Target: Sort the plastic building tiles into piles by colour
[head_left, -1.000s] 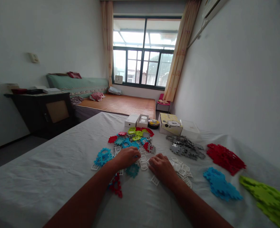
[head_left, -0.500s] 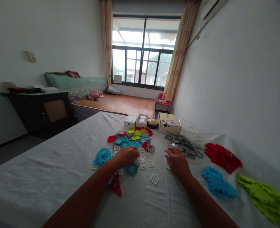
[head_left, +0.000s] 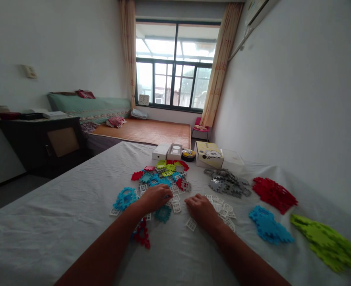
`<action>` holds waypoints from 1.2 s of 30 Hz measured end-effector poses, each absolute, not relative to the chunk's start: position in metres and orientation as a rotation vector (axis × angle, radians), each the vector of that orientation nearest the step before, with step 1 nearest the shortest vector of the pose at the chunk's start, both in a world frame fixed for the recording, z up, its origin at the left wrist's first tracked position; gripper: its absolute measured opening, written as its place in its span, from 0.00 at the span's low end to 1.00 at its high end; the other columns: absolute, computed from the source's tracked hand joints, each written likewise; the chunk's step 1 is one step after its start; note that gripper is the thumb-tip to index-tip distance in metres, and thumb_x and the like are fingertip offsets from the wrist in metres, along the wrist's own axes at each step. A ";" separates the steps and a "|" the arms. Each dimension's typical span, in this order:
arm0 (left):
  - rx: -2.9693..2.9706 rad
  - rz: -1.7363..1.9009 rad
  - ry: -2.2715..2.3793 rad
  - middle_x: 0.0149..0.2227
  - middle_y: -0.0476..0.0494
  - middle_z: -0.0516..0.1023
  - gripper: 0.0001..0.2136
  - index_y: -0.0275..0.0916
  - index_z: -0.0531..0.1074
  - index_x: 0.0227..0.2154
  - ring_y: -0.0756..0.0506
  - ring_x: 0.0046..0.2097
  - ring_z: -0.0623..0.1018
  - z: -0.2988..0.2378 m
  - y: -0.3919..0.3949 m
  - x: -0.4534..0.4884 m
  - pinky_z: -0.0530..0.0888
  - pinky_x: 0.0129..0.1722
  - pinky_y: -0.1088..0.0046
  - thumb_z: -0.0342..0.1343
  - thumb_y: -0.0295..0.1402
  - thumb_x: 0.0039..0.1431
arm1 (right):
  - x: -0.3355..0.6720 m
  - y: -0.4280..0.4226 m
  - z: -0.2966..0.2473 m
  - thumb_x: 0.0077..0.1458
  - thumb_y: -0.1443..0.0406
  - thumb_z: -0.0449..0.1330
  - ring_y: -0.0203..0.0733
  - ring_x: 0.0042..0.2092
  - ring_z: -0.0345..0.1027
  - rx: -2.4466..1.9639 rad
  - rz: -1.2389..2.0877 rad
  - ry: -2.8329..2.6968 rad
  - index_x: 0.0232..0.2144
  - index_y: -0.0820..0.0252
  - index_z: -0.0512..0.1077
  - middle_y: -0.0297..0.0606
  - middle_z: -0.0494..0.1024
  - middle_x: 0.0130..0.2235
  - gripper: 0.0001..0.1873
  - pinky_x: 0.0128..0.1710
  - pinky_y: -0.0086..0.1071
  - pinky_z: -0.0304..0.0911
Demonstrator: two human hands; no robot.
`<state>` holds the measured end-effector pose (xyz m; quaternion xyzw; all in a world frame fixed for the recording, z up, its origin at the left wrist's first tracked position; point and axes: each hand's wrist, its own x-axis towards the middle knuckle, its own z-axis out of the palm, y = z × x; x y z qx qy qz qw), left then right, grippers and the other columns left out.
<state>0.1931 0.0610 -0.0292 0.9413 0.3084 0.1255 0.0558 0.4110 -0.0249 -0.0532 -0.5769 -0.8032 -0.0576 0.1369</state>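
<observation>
My left hand (head_left: 157, 196) is over the edge of a mixed heap of plastic building pieces, its fingers curled together; whatever they hold is hidden. White window-shaped pieces (head_left: 176, 205) lie just beside its fingertips, and a teal gear-edged piece (head_left: 162, 213) sits below it. To the right, my right hand (head_left: 199, 206) rests low over the cloth with fingers bent and pressed together. Its fingertips cover the spot where a white piece lay, so I cannot see what they grip. A loose white window piece (head_left: 191, 224) lies below that hand, and a pile of white window pieces (head_left: 223, 207) spreads to its right.
Grey pieces (head_left: 227, 183), red pieces (head_left: 274, 194), blue pieces (head_left: 270, 225) and lime green pieces (head_left: 327, 240) form separate piles on the right. A yellow box (head_left: 209, 155), white boxes (head_left: 161, 151) and a round tin (head_left: 189, 155) stand at the back of the white cloth (head_left: 82, 206).
My right hand has moved left from the white pile, uncovering it, and now covers a loose white piece. My left hand stays nearly in place. The whole view has shifted slightly.
</observation>
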 end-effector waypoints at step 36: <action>2.903 0.371 0.963 0.39 0.48 0.76 0.08 0.44 0.75 0.37 0.47 0.41 0.75 -0.032 0.064 0.191 0.68 0.36 0.76 0.50 0.33 0.61 | 0.421 -0.040 -0.048 0.60 0.61 0.54 0.46 0.57 0.58 -1.483 0.012 -2.329 0.54 0.49 0.66 0.36 0.71 0.55 0.19 0.54 0.41 0.56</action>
